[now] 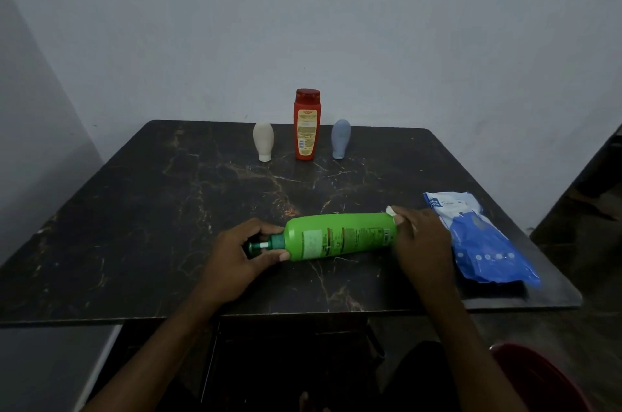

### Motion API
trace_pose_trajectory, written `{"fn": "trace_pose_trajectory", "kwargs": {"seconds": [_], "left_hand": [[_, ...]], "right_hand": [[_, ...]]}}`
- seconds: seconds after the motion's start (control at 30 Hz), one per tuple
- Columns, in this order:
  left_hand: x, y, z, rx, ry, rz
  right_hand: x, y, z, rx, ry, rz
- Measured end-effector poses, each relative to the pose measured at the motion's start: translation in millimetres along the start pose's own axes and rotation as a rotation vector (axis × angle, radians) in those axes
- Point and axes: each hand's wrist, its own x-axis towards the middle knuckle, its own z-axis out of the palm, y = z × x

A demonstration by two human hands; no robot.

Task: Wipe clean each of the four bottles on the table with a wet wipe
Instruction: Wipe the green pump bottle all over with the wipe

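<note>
A green pump bottle [340, 236] lies sideways over the near part of the dark marble table [168, 209], its pump pointing left. My left hand [240, 255] grips its dark green neck and pump. My right hand [424, 240] holds a white wet wipe [391, 210] against the bottle's base end. At the back of the table stand a white bottle [263, 141], a red bottle [307, 124] and a grey-blue bottle [340, 138], all upright and apart from my hands.
A blue and white pack of wet wipes [478, 236] lies on the table's right side, just beyond my right hand. A red object [538, 378] shows at the lower right, below the table edge. A pale wall stands behind the table.
</note>
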Motion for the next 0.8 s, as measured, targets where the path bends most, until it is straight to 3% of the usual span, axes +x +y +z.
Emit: {"fn": "trace_pose_trajectory", "kwargs": {"seconds": [0.13,0.27,0.37,0.6,0.7,0.8], "left_hand": [[7,-2,-3,-0.269,0.157,-0.124],[16,1,4,-0.828,0.324,-0.254],[27,20,16,-0.960,0.435,-0.298],[51,65,55,-0.676,0.683,-0.340],[52,71,64,-0.387,0.661,-0.281],[57,66,57,-0.011,0.483,-0.209]], "right_hand": [[-12,-9,-5,0.112,0.010,0.021],[-28,-26,0,0.214,-0.009,0.109],[-42,-39,11,0.347,-0.006,0.184],[-81,-73,46,0.659,-0.080,0.287],[-96,-84,55,0.748,-0.180,0.295],[-97,-86,49,0.809,-0.264,0.264]]}}
